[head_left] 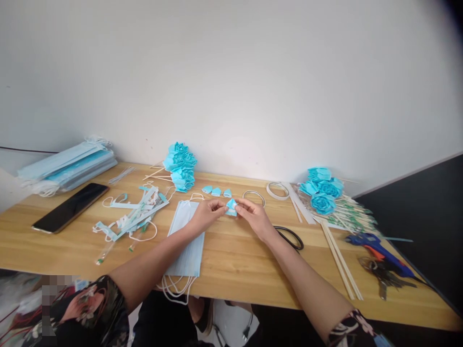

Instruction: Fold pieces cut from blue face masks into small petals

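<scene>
Between the fingertips of both hands is a small blue fabric petal [231, 207] with a white lower part. My left hand [209, 214] pinches its left side. Its right side is gripped by the thumb and fingers of my right hand [256, 218]. Just beyond them, several similar blue petals [216, 192] lie in a row. A pale blue face mask [185, 241] lies flat under my left forearm, its ear loops hanging over the front edge. A roll of tape [254, 192] lies behind my right hand, partly hidden by it.
Blue fabric flowers on sticks [181, 166] and more flowers [321, 190] stand near the wall. Left are stacked masks [72, 166], a phone [70, 207] and mask scraps [133, 217]. Right are scissors [291, 237], wooden sticks [340, 260], a glue gun [383, 253] and keys [385, 275].
</scene>
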A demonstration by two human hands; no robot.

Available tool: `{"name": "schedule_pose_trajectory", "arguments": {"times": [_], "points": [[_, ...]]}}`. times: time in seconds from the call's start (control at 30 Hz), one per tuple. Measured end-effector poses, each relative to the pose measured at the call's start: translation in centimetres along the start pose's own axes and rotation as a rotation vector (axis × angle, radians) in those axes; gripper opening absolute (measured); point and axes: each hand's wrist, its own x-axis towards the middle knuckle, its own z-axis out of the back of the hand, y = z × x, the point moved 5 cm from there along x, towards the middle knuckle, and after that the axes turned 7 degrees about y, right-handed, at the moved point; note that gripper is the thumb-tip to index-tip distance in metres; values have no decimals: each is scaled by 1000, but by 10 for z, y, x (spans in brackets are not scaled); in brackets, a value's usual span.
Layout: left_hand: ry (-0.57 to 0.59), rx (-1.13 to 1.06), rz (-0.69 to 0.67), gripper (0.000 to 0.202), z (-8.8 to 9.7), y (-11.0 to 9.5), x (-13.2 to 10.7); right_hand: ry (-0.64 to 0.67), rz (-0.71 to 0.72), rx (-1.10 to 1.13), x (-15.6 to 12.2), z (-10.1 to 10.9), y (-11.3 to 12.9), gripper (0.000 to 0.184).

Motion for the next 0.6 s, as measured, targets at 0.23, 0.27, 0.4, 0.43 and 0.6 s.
{"name": "schedule_pose_trajectory", "arguments": {"times": [0.23,0.27,0.4,0.43,0.6], "points": [[79,200,-58,34,-9,-11,-8,-237,60,1,-1,27,8,26],[104,235,-82,34,-11,-11,-8,-276,66,14,-1,31,9,27],[188,407,-209,29,-20,-10,-10,-347,50,65,1,40,9,30],[203,455,-238,27,-21,-10,-11,-351,46,76,1,40,8,30],[202,731,-345,24,-19,-27,-15,-378,29,158,3,43,1,30]]}}
